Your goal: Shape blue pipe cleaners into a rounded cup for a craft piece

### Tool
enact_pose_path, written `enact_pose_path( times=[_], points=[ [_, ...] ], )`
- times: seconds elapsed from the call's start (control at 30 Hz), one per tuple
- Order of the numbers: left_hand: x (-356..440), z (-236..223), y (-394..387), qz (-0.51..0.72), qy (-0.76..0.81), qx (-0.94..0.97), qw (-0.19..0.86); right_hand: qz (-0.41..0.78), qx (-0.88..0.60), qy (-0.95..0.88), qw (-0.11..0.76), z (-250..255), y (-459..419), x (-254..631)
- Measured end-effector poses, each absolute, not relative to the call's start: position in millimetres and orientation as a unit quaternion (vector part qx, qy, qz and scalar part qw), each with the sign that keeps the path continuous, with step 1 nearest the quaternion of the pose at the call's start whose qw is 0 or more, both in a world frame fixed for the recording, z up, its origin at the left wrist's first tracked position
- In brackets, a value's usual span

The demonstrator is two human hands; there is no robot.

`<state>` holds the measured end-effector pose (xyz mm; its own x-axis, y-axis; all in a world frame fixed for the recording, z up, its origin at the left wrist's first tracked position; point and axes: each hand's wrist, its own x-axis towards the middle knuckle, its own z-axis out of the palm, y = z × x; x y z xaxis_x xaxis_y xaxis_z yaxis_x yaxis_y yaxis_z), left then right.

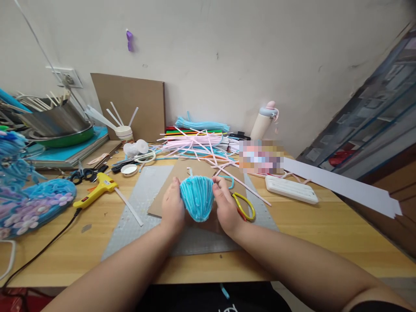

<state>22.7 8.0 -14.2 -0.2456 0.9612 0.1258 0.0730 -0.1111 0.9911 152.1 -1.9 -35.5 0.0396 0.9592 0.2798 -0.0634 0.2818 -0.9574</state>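
Note:
A blue shell-shaped piece made of pipe cleaners [196,198] is held between both my hands over a sheet of brown cardboard [169,190]. My left hand [172,207] grips its left side, fingers curled round the edge. My right hand [225,204] grips its right side, thumb on the top rim. A yellow-handled tool [243,206] lies just right of my right hand on the grey mat [143,203].
A yellow glue gun [96,189] with a black cord lies left, near black scissors [81,174]. Pink and blue pipe cleaners [195,145] are piled at the back. A blue flowered craft piece [32,206] sits far left. A white power strip [291,189] and bottle [264,121] stand right.

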Motion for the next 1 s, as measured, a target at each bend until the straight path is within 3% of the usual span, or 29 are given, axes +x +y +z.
enact_pose_path(
  times=[0.27, 0.5, 1.0],
  points=[
    [22, -24, 11, 0.603, 0.494, 0.533, 0.328, 0.384, -0.441, -0.577, 0.57, -43, -2, 152],
    [23, -21, 3, 0.525, 0.469, 0.616, 0.355, 0.369, -0.435, -0.614, 0.545, -39, -8, 151],
    [28, -25, -9, 0.488, 0.467, 0.603, 0.423, 0.387, -0.379, -0.654, 0.528, -28, -16, 153]
  ],
)
